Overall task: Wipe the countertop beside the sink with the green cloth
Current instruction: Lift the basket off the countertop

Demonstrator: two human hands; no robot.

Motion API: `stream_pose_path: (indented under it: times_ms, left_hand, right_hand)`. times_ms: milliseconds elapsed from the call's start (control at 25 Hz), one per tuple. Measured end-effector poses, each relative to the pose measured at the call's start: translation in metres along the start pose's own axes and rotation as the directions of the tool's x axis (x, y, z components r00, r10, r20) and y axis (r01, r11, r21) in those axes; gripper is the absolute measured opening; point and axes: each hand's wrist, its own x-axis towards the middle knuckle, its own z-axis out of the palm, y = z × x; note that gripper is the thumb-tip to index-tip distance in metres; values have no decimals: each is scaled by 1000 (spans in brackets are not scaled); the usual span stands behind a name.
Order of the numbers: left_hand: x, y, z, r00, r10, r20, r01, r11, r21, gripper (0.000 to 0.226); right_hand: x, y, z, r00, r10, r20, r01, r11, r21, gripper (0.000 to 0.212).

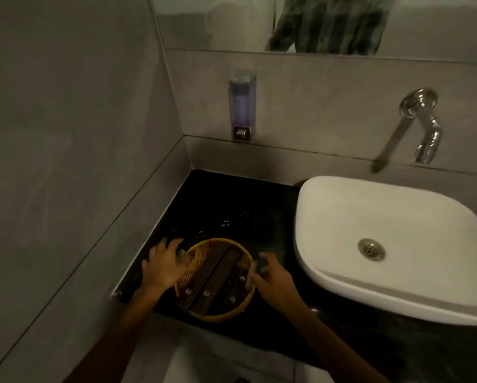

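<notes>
The black countertop lies left of the white sink, with a few water drops on it. No green cloth is in view. Near the counter's front edge is a round yellow wicker basket holding dark flat packets. My left hand grips the basket's left rim, its fingers spread over the edge. My right hand holds the right rim with the thumb against it and the other fingers loosely apart.
A soap dispenser hangs on the back wall above the counter. A chrome tap juts from the wall over the sink. A grey tiled wall closes off the left side. A mirror runs along the top.
</notes>
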Motion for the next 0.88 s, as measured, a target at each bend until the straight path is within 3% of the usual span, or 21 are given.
stream_pose_path:
  times_ms: [120, 240, 400, 600, 880]
  left_hand:
    - [0, -20, 6, 995, -54, 82, 74, 960, -268, 51]
    - [-13, -17, 14, 996, -64, 57, 80, 928, -364, 46]
    - [-37, 6, 28, 988, -19, 151, 87, 885, -457, 44]
    - [-77, 52, 63, 960, 149, 235, -11, 865, -501, 47]
    - [-97, 78, 101, 942, 182, 282, -45, 901, -430, 49]
  right_hand:
    - [5, 3, 16, 979, 173, 107, -190, 966, 174, 48]
    - [-2, 10, 10, 956, 278, 88, -292, 897, 333, 41]
    - [-31, 27, -20, 944, 328, -26, -303, 897, 321, 38]
    - [-89, 67, -69, 891, 392, -230, -330, 906, 264, 37]
    - [-105, 97, -93, 870, 407, -278, -378, 913, 152, 32]
